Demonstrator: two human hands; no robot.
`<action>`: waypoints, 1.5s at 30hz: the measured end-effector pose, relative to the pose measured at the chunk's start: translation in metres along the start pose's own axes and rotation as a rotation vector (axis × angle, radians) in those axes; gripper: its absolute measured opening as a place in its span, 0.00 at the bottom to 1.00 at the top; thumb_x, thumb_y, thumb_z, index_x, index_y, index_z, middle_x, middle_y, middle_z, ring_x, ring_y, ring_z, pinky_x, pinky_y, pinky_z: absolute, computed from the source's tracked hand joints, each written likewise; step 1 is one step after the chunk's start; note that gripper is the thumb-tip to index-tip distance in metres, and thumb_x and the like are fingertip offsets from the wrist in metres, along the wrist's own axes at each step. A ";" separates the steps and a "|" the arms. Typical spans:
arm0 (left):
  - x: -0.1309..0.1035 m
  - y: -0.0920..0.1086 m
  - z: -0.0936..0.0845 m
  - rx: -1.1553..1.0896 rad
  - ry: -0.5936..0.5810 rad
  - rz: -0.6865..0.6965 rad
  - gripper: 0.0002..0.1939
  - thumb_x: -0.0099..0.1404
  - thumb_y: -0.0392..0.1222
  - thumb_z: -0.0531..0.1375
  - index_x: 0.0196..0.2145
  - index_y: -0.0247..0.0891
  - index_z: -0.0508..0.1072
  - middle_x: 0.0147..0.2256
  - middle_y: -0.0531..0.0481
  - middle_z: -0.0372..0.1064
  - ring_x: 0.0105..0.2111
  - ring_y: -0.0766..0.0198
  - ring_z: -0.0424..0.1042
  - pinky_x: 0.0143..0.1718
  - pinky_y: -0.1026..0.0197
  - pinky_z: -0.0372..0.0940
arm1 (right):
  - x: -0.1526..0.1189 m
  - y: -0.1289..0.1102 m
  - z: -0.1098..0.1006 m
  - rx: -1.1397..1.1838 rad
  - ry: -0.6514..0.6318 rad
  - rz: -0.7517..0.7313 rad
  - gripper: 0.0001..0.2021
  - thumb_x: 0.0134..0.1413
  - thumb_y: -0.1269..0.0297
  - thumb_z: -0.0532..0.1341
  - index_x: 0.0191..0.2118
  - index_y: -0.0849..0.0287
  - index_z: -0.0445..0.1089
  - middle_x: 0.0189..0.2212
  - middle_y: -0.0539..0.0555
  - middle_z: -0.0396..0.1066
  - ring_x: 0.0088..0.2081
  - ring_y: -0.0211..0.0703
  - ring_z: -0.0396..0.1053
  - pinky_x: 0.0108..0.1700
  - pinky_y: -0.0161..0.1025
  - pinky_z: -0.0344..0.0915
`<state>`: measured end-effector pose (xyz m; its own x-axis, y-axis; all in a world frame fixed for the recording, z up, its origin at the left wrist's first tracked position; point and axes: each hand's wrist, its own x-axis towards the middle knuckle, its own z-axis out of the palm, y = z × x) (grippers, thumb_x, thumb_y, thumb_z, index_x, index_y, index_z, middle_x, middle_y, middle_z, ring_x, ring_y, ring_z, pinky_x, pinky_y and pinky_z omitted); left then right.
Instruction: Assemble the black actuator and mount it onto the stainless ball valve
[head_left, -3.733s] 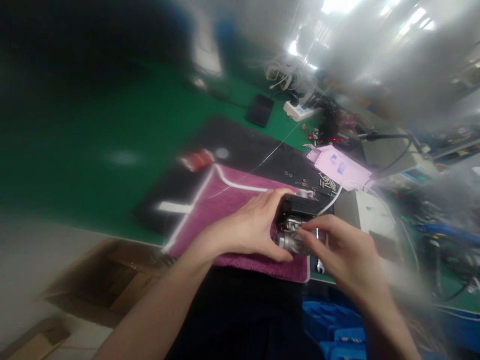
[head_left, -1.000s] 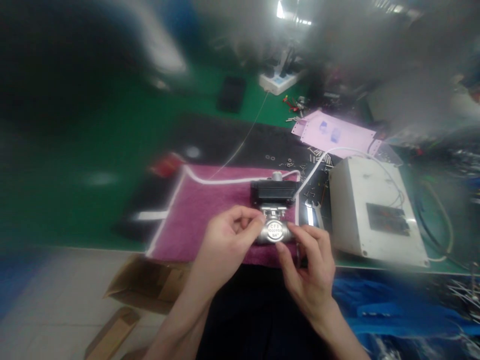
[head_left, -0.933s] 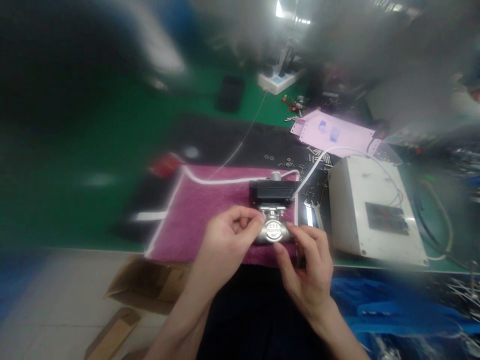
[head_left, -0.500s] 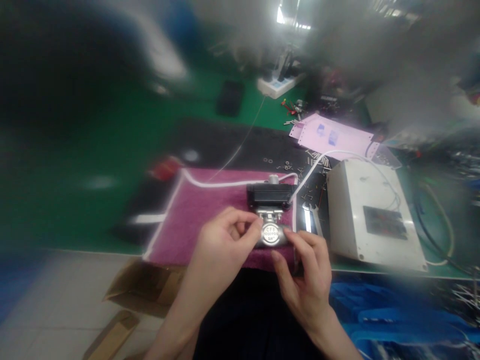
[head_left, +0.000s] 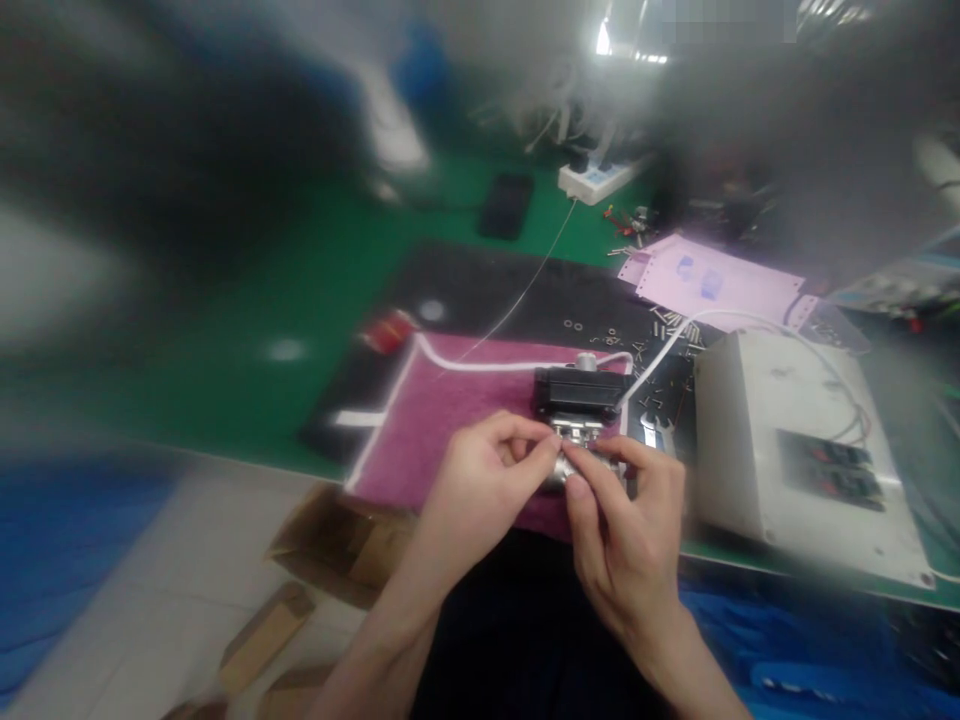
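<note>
A steel ball valve with a black actuator mounted behind it lies on a purple cloth. A metal bracket joins the two. My left hand pinches thumb and forefinger together at the left side of the bracket; whatever lies between those tips is too small to make out. My right hand has its thumb and forefinger bent close together over the valve body, the forefinger tip meeting the left fingertips. Its other fingers curl by the valve's right side. Both hands cover most of the valve's round face.
A white cable runs past the actuator towards a white control box at right. Wrenches, loose screws and pink papers lie beyond. A power strip and black phone-like slab are farther back; cardboard boxes stand below.
The view has shifted, so the bench appears farther right. My right hand has moved from the valve's right side inward to my left fingertips, covering the marked face. My left hand keeps its pinch.
</note>
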<state>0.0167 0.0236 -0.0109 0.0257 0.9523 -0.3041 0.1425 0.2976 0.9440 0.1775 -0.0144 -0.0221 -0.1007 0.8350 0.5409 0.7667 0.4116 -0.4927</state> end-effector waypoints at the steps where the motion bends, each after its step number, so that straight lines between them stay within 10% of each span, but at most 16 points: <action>1: 0.000 0.000 0.000 -0.011 0.000 -0.006 0.11 0.65 0.48 0.68 0.38 0.37 0.81 0.28 0.52 0.69 0.30 0.65 0.69 0.31 0.63 0.65 | 0.001 -0.001 0.001 -0.007 -0.002 0.004 0.14 0.67 0.71 0.62 0.55 0.62 0.77 0.50 0.63 0.68 0.51 0.53 0.65 0.51 0.50 0.63; 11: -0.020 0.010 -0.003 -0.047 -0.002 0.039 0.12 0.73 0.45 0.61 0.47 0.40 0.82 0.43 0.49 0.78 0.43 0.61 0.78 0.42 0.64 0.72 | -0.001 0.002 0.005 -0.097 0.011 -0.090 0.15 0.64 0.71 0.65 0.55 0.66 0.75 0.50 0.65 0.69 0.49 0.54 0.66 0.52 0.52 0.64; 45: -0.042 -0.004 0.004 0.099 -0.016 0.141 0.18 0.77 0.43 0.57 0.62 0.50 0.72 0.38 0.55 0.66 0.30 0.72 0.67 0.30 0.69 0.64 | -0.008 0.006 0.008 -0.168 0.011 -0.082 0.15 0.66 0.68 0.65 0.57 0.59 0.77 0.50 0.64 0.69 0.51 0.55 0.67 0.54 0.53 0.62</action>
<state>0.0193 -0.0176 -0.0030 0.0675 0.9827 -0.1723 0.2331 0.1524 0.9604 0.1781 -0.0156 -0.0348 -0.1606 0.7967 0.5827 0.8516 0.4103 -0.3263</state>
